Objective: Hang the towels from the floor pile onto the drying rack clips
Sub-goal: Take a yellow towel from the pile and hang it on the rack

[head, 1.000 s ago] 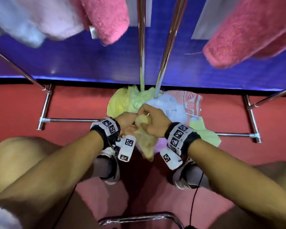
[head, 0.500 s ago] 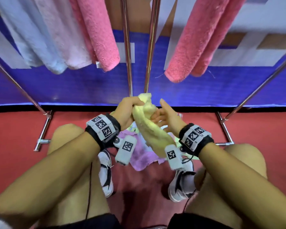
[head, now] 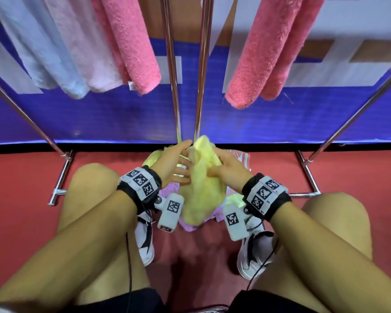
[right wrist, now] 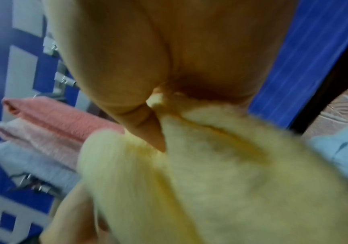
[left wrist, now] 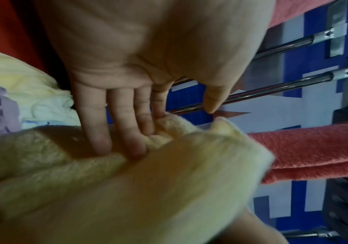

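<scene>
A: What are the hands doing?

B: The right hand (head: pixel 229 171) pinches the fluffy pale-yellow terry towel (head: pixel 201 184) near its upper end. In the right wrist view the thumb (right wrist: pixel 147 127) presses the cloth against the palm, so that hand has hold of it.

A: And the left one?

B: The left hand (head: pixel 171 164) lies flat against the same towel. Its fingers (left wrist: pixel 97 122) are nearly straight, tips pressing into the pile, thumb held apart from them. It touches rather than grips.

A: Where is the towel itself?

B: Held up between the two hands, above the knees, hanging down in a bunch. Its top reaches the foot of the two upright chrome poles of the drying rack (head: pixel 172 71).

A: Is anything left on the floor?

B: Yes, the heap of mixed soft cloths on the red floor (head: pixel 174 190) sits behind and under the yellow one: lilac, light green, a patterned piece (mostly hidden by the hands).

A: What hangs already?

B: On the left a pale-blue towel (head: pixel 43 46), a light-pink towel (head: pixel 84 46) and a bright-pink towel (head: pixel 131 44); on the right a second bright-pink towel (head: pixel 271 48). The clips are out of frame.
</scene>
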Tool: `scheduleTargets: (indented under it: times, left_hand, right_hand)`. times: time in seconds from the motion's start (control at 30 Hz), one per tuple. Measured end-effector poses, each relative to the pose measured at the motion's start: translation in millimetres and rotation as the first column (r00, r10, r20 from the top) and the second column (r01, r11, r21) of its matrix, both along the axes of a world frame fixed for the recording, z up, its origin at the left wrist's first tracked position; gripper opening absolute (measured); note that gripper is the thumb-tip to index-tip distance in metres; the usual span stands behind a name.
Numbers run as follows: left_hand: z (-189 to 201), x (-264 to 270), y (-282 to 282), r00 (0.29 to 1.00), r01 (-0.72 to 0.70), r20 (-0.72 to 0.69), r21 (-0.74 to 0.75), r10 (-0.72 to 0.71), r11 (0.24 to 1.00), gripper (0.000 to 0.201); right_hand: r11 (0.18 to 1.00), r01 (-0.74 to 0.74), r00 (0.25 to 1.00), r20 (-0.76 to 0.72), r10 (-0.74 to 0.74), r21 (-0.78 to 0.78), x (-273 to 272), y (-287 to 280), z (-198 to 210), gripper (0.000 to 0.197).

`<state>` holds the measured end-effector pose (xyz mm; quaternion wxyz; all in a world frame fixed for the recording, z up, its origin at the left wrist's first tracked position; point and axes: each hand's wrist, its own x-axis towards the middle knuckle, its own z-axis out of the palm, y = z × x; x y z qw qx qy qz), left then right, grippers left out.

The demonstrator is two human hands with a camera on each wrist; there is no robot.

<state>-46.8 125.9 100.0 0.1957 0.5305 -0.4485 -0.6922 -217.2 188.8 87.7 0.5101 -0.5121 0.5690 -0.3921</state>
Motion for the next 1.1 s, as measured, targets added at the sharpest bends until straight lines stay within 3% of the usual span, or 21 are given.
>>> scheduleTargets:
  times: [0.07,0.1,0.2,0.27,0.4,0.53,0.63,0.73,0.83,0.93,1.03,1.1]
  left_hand:
    - [-6,-1,2,0.988,0.024,-0.155,0.041,-0.018,0.999,0.04]
    - [-11,-5,4,0.976,0.023,-0.218,0.034,-0.015,0.999,0.036]
    - [-25,-14,6,0.993,-0.027,-0.115,-0.12,0.013,0.992,0.012]
    - [-30,-17,7,0.996,-0.043,-0.088,-0.169,0.028,0.985,0.012]
    - [-21,-16,0,0.959,-0.163,-0.249,-0.099,0.134,0.982,0.014]
    - [-15,-10,-3,0.945,-0.177,-0.303,-0.154,0.124,0.972,0.011]
    - [-14,-9,0,0.945,-0.153,-0.315,-0.179,0.091,0.972,0.013]
    - [-12,-12,6,0.95,-0.112,-0.309,-0.199,0.046,0.974,0.017]
    - [-12,-15,11,0.959,-0.082,-0.283,-0.241,0.011,0.967,0.025]
    - [-12,-16,9,0.963,-0.16,-0.254,-0.251,0.095,0.955,0.04]
    - [-13,-12,-1,0.947,-0.283,-0.236,-0.298,0.217,0.912,0.027]
    - [-15,-5,-10,0.928,-0.355,-0.232,-0.318,0.291,0.879,0.031]
  right_hand:
    - [0.995,-0.085,0.987,-0.139,0.078,-0.045,2,4,-3,0.029]
    - [0.991,-0.117,0.977,-0.185,0.104,-0.058,3,6,-7,0.029]
    - [0.98,-0.186,0.938,-0.309,0.156,-0.068,9,9,-12,0.021]
    - [0.981,-0.182,0.91,-0.389,0.144,-0.064,9,11,-16,0.017]
    - [0.992,-0.064,0.912,-0.41,0.013,-0.112,0,11,-20,0.021]
    - [1.0,-0.001,0.879,-0.477,-0.005,-0.012,-9,9,-28,0.027]
    - [0.996,-0.066,0.844,-0.528,0.09,0.065,-10,12,-27,0.043]
    - [0.995,-0.086,0.841,-0.539,0.05,-0.042,-8,11,-23,0.066]
    - [0.981,-0.099,0.881,-0.473,0.008,-0.169,-4,5,-23,0.033]
    - [0.993,-0.092,0.881,-0.471,0.045,-0.077,-4,4,-22,0.044]
    - [0.998,-0.003,0.871,-0.49,-0.03,-0.065,-12,2,-21,0.051]
    - [0.991,0.086,0.852,-0.507,-0.129,-0.106,-21,0,-17,0.044]
